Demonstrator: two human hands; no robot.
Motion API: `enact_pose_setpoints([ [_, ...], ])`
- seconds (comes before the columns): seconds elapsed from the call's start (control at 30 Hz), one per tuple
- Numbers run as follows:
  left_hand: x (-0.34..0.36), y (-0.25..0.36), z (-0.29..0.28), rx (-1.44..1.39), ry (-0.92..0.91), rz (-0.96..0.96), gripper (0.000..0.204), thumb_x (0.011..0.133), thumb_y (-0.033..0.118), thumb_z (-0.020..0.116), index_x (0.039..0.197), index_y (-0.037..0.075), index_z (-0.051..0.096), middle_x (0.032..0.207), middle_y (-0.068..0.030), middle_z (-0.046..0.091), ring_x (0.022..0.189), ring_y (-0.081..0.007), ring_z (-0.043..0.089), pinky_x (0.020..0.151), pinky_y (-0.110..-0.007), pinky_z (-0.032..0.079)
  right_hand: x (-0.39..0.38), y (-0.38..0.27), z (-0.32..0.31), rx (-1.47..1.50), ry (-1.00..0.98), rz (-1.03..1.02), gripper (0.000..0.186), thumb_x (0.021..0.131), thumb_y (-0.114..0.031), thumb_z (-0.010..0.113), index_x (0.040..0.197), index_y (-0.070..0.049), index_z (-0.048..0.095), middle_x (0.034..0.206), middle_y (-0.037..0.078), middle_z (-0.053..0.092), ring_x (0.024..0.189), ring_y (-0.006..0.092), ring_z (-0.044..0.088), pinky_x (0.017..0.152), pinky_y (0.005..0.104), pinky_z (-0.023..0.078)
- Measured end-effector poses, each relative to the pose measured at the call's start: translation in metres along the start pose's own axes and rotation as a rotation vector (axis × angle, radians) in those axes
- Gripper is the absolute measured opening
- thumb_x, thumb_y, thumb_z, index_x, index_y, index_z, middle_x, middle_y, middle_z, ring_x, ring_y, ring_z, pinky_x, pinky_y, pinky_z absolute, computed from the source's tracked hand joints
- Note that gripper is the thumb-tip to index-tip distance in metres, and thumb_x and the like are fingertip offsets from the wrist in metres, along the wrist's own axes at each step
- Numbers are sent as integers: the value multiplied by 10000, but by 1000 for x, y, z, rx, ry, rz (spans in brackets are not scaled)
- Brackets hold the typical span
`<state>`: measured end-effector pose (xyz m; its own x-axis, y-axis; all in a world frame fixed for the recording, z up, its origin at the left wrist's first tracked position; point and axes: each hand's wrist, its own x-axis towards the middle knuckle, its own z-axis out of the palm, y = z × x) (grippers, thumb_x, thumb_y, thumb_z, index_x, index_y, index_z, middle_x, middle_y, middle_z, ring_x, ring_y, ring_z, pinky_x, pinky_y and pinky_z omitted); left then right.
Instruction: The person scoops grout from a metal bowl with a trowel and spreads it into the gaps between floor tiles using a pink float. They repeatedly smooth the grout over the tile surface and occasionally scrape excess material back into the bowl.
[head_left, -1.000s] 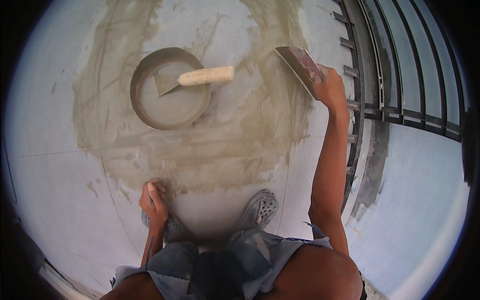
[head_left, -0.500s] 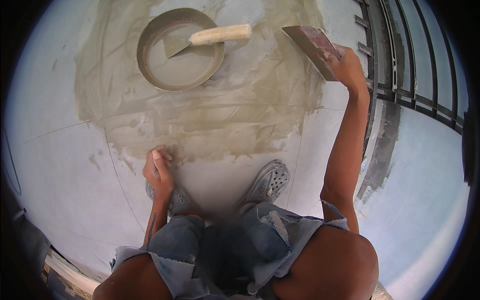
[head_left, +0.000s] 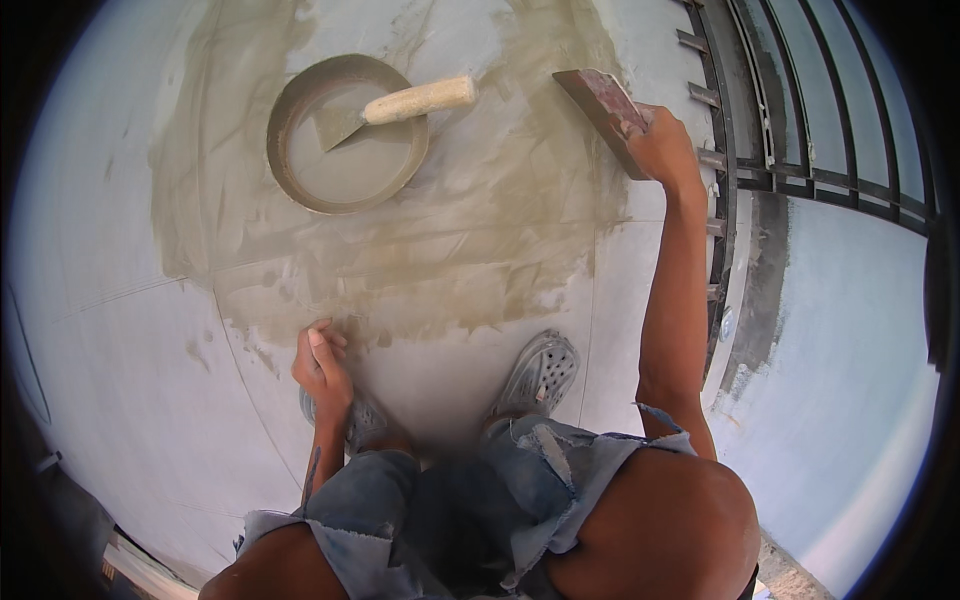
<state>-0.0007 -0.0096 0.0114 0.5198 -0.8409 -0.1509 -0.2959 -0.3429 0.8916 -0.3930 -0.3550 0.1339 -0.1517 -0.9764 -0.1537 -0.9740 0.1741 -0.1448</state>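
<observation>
the left hand [head_left: 322, 365] is curled above the floor [head_left: 480, 250], around what, if anything, i cannot tell. a scraper [head_left: 420, 101] rests in a round pan [head_left: 277, 150], handle pointing right; the right hand [head_left: 664, 150] grips a trowel [head_left: 603, 118], its blade slanting up-left from the fist, no writing readable.

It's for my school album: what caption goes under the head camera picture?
The right hand grips a wide scraper; on the smeared floor, a wooden-handled scraper rests in a round pan.

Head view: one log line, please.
left grip: loosely curled | right grip: holding wide-bladed trowel | wooden-handled putty knife: blade inside round pan
</observation>
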Motion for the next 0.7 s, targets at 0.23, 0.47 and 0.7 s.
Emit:
enact_pose_setpoints([
  [0.23, -1, -1, -1, -1, -4, -11, 456, 1161, 311, 388, 1110, -35, 681, 754, -67, 647, 651, -115, 541, 633, -286, 445, -47, -56, -5, 270, 14, -43, 365, 918, -202, 643, 1223, -20, 727, 1064, 292, 750, 1022, 462, 721, 920, 493, 557],
  [0.47, 0, -1, 2, -21, -11, -2, 446, 1160, 295, 385, 1107, -41, 672, 752, -73, 649, 655, -120, 542, 636, -287, 444, -27, 1, 33, 780, -16, 86, 303, 919, -115, 670, 1188, 12, 728, 1015, 155, 774, 886, 271, 745, 829, 400, 570],
  [0.7, -1, -4, 1, -25, -17, -7, 435, 1155, 285, 396, 1105, -45, 676, 757, -74, 657, 651, -122, 544, 631, -290, 450, -18, 24, 15, 879, 33, 137, 251, 943, -117, 679, 1146, 15, 745, 993, 84, 761, 821, 160, 691, 752, 335, 544],
])
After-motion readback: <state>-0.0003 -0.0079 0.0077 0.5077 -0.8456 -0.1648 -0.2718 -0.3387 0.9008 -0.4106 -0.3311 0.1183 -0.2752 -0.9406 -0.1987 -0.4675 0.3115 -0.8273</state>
